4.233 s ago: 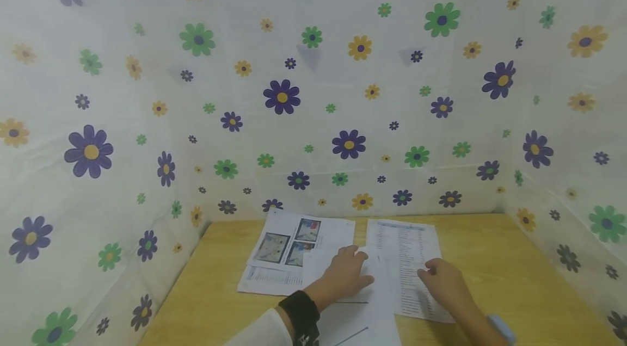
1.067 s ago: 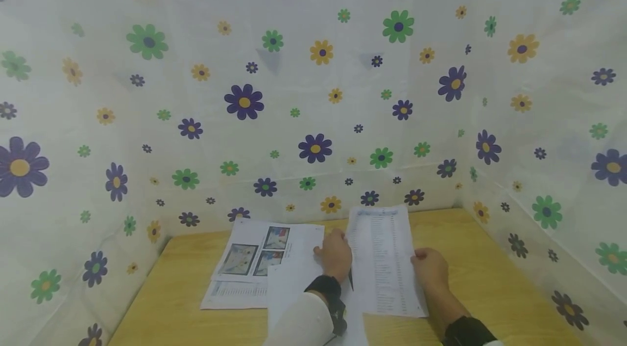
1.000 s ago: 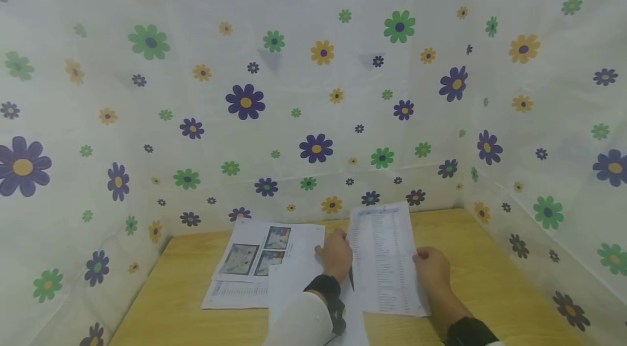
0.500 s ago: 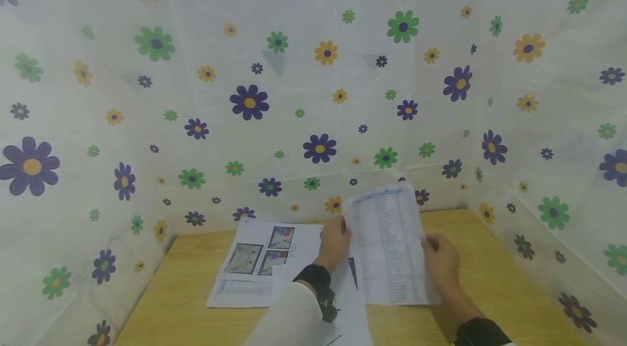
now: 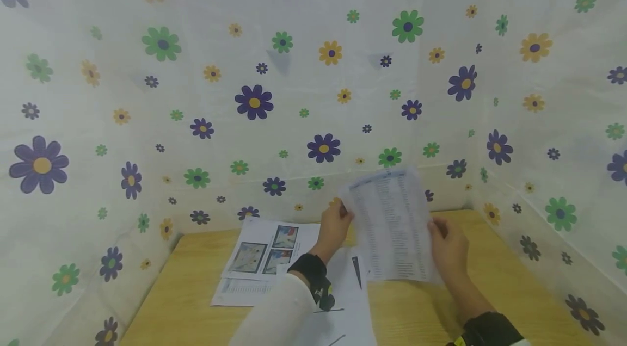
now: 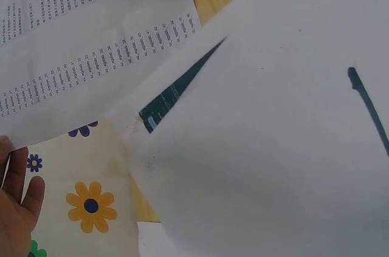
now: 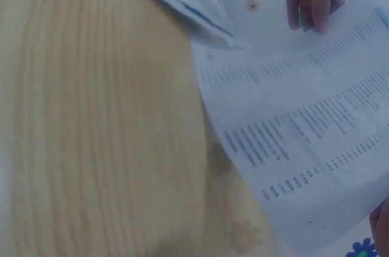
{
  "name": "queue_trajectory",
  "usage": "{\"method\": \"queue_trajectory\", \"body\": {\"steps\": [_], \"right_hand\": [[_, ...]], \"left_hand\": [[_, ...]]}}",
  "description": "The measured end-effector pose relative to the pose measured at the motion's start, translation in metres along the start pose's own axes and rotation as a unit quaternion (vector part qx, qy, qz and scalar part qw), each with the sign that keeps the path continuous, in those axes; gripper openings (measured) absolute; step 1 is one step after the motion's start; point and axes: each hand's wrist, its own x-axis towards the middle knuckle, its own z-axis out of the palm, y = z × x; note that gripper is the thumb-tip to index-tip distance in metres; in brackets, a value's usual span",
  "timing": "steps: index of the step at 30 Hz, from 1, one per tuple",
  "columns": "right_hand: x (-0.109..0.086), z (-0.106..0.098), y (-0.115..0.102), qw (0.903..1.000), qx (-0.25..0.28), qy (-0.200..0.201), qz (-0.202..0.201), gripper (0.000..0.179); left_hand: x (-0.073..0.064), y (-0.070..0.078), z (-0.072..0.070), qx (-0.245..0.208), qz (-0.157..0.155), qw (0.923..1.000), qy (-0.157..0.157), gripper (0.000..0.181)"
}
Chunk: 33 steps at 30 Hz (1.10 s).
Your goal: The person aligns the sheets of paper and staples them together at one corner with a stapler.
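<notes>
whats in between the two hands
A printed sheet spans the gap, held near one side edge by the left hand and near the other by the right hand. The head view shows this.

We look into a booth-like table space, its wider room hidden from us: pale flower-printed sheeting (image 5: 294,82) walls the wood-grained table (image 5: 406,313) along its back, left and right edges, and printed papers (image 5: 268,251) lie towards its back left corner.
</notes>
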Motion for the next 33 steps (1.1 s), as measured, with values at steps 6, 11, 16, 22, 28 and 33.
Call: {"method": "queue_trajectory", "body": {"steps": [6, 11, 16, 22, 28, 33], "right_hand": [[0.005, -0.009, -0.011, 0.9996, 0.012, 0.013, -0.021, 0.025], [0.007, -0.015, -0.019, 0.9989, 0.047, 0.0, -0.005, 0.027], [0.005, -0.018, -0.031, 0.9938, 0.101, -0.024, 0.042, 0.031], [-0.001, -0.017, -0.048, 0.9831, 0.148, -0.056, 0.093, 0.035], [-0.011, -0.014, -0.062, 0.9782, 0.167, -0.077, 0.097, 0.031], [-0.02, -0.012, -0.075, 0.9744, 0.165, -0.114, 0.102, 0.032]], "left_hand": [[0.004, 0.015, -0.008, -0.018, 0.017, 0.9997, 0.007, 0.014], [0.006, 0.025, -0.015, -0.053, 0.011, 0.9985, 0.01, 0.015], [0.005, 0.033, -0.027, -0.097, 0.005, 0.9953, -0.004, 0.024], [0.0, 0.03, -0.05, -0.1, -0.009, 0.9921, -0.075, 0.027], [-0.014, 0.03, -0.084, -0.105, -0.004, 0.9902, -0.092, 0.021], [-0.032, 0.041, -0.11, -0.088, -0.032, 0.993, -0.071, 0.022]]}}
